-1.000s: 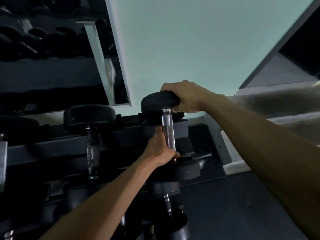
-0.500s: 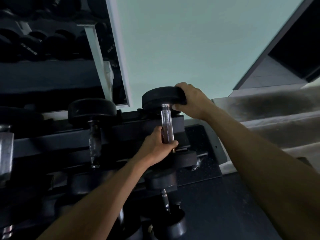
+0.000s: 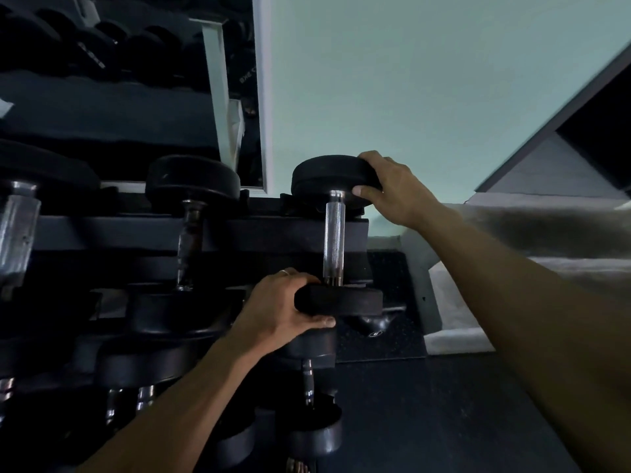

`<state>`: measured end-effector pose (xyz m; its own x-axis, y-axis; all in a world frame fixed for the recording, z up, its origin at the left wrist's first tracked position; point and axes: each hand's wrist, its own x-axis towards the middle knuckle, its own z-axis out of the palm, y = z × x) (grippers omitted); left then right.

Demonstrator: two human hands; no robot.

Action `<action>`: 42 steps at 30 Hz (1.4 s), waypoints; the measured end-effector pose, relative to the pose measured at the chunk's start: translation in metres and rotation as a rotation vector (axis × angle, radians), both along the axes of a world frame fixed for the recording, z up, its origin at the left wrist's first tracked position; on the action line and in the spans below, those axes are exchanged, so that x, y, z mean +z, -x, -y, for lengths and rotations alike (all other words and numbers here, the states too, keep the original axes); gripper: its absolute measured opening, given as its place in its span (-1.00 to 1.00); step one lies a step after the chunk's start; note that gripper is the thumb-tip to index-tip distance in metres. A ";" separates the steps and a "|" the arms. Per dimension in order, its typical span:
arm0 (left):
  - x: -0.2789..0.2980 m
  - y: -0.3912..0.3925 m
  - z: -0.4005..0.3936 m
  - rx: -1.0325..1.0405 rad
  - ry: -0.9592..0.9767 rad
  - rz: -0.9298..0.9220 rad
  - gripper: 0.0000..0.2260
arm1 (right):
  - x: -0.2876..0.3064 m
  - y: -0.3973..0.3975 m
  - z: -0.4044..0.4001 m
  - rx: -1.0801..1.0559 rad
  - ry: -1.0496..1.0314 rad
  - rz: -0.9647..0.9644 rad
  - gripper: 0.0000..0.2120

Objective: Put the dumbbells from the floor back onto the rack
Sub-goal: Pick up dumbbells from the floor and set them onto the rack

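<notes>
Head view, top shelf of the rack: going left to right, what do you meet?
Chrome-handled dumbbell at the frame edge → dark-handled dumbbell → left hand gripping the near head of the end dumbbell → right hand on its far head → pale green wall.

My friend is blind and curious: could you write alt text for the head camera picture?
A person's two hands hold a black dumbbell at the right end of a rack: the left hand grips its near head, the right hand its far head. More dumbbells sit on the rack to the left and below, before a pale green wall.
</notes>
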<state>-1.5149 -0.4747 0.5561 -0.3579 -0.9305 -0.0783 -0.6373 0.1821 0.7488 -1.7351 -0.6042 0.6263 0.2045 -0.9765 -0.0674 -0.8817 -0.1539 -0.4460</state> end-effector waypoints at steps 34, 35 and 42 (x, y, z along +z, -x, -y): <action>0.018 0.000 -0.016 0.003 -0.108 0.047 -0.23 | 0.004 -0.025 -0.016 -0.048 0.000 -0.077 -0.33; 0.022 -0.003 -0.019 -0.023 -0.098 0.088 -0.19 | 0.005 -0.031 -0.020 -0.052 0.016 -0.083 -0.31; 0.044 -0.067 -0.035 -0.025 0.078 0.252 -0.33 | 0.015 -0.103 -0.049 0.062 0.272 -0.086 -0.39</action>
